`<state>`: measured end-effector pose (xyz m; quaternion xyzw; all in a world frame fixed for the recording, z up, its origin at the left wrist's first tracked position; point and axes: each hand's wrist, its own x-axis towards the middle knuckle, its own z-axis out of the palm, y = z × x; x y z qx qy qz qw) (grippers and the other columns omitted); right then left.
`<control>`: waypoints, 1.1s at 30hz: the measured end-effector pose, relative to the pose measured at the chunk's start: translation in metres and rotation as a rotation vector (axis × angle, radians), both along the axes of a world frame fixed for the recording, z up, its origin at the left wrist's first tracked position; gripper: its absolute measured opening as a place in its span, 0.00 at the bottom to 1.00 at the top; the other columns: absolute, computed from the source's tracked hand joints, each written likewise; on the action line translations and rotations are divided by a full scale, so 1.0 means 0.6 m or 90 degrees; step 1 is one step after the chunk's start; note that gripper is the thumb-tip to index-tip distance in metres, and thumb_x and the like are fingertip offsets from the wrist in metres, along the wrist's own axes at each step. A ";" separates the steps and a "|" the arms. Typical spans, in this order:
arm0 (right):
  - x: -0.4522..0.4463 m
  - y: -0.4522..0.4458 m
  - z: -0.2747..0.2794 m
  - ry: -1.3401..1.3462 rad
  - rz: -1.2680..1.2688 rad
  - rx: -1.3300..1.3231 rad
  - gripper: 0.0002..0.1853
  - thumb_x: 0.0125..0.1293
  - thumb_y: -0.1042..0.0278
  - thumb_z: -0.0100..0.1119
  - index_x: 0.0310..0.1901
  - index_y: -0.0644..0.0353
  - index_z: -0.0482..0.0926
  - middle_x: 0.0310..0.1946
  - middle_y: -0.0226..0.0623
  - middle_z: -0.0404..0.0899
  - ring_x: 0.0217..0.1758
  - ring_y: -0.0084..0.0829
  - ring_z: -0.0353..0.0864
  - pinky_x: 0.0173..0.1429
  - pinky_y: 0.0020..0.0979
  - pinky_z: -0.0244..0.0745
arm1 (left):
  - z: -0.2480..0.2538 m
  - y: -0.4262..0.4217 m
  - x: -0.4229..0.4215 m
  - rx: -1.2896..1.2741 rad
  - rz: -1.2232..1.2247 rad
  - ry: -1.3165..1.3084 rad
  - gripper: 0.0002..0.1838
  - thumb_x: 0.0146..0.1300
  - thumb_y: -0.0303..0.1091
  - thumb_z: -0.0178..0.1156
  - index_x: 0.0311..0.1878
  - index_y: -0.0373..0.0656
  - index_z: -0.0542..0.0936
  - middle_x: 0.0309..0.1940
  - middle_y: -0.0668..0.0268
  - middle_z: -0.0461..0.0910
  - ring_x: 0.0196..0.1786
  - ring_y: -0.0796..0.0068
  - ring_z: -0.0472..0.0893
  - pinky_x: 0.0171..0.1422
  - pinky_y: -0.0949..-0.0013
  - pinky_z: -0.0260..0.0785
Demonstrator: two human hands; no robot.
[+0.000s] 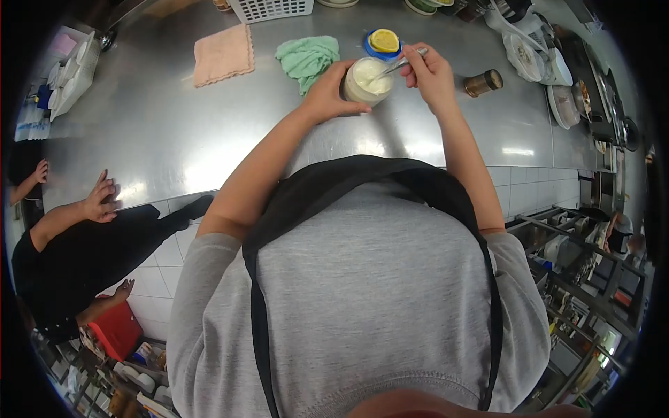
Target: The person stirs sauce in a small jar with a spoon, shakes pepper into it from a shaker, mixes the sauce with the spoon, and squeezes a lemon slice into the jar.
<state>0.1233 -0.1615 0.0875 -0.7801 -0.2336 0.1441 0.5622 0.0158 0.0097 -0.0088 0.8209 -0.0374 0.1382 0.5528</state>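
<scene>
My left hand (333, 94) is wrapped round the side of a clear jar (362, 96) that holds a thick, creamy white substance (376, 82). Between the fingers of my right hand (428, 75) is the handle of a metal spoon (403, 63), slanting down into the jar; its bowl end is hidden in the cream. Just behind the jar, a cut lemon half (384, 40) sits on a blue lid (382, 53). A crumpled green cloth (306, 58) lies left of the jar.
A peach cloth (224, 55) and a white basket (272, 8) are farther left on the steel counter (153, 125). Right of my hand lies a small brown-filled shaker (483, 83). Dishes (557, 70) line the right end. Another person (77, 258) stands at the left edge, one hand on the counter.
</scene>
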 end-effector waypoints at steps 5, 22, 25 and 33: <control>0.001 -0.009 0.035 -0.030 -0.034 0.076 0.13 0.69 0.60 0.53 0.34 0.60 0.79 0.18 0.29 0.76 0.16 0.14 0.70 0.21 0.18 0.64 | 0.003 0.000 -0.002 0.016 0.004 0.010 0.50 0.37 0.45 0.79 0.63 0.37 0.64 0.55 0.58 0.70 0.60 0.65 0.70 0.65 0.65 0.60; -0.025 0.008 -0.010 0.018 -0.036 0.054 0.11 0.69 0.60 0.53 0.35 0.58 0.79 0.19 0.27 0.76 0.17 0.14 0.69 0.22 0.17 0.63 | 0.002 -0.001 0.002 -0.003 0.016 -0.008 0.50 0.34 0.48 0.78 0.61 0.38 0.66 0.54 0.56 0.71 0.59 0.59 0.72 0.64 0.63 0.63; -0.010 -0.002 0.000 0.030 -0.062 0.078 0.12 0.68 0.60 0.54 0.34 0.60 0.78 0.19 0.30 0.77 0.17 0.15 0.72 0.21 0.19 0.65 | 0.002 0.000 0.000 0.003 0.024 -0.009 0.50 0.34 0.49 0.78 0.61 0.38 0.66 0.54 0.56 0.71 0.59 0.59 0.72 0.64 0.63 0.63; -0.015 0.016 0.000 -0.008 -0.013 0.028 0.13 0.68 0.60 0.55 0.33 0.61 0.79 0.19 0.29 0.77 0.16 0.14 0.69 0.21 0.18 0.64 | 0.005 0.003 -0.001 0.007 0.002 0.010 0.51 0.37 0.47 0.78 0.64 0.39 0.64 0.56 0.58 0.71 0.61 0.63 0.70 0.66 0.65 0.60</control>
